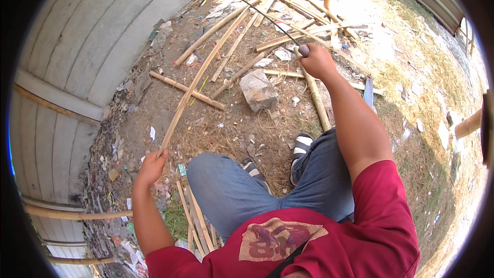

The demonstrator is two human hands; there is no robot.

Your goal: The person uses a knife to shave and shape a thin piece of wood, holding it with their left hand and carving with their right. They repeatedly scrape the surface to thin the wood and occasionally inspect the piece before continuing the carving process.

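My left hand (150,169) is closed round the near end of a long split bamboo strip (181,108). That strip slants away and to the right, passing over a short bamboo stick (167,80) on the ground. Out in front, my right hand (317,64) grips the knob-ended handle of a long, thin, dark-bladed machete (272,23). Its blade points to the far left, apart from the strip in my left hand. Below the right fist, a round bamboo pole (315,98) runs toward my foot.
A pale stone block (258,90) sits ahead of my feet. Several bamboo strips (309,31) lie scattered beyond it, and more strips (193,216) rest by my left knee. A blue-grey blade-like piece (368,92) lies right of my forearm. A panelled wall (118,31) borders the left.
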